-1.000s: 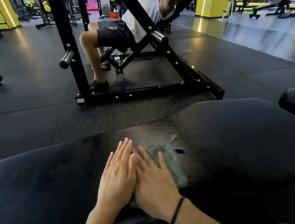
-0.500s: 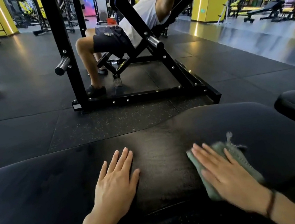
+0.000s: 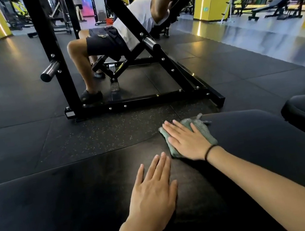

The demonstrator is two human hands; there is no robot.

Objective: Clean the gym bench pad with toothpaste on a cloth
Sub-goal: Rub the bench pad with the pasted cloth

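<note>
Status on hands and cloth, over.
Right hand flat on green cloth, far edge of bench pad. Left hand flat on pad, bare. Nothing in the way.

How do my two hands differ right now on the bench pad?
The right hand presses flat on the green cloth; the left hand lies on the bare bench pad. The right hand is at the pad's far edge, the left hand nearer the body. The right wrist wears a dark band; the left wrist has none. Both lie flat, palm down.
</note>
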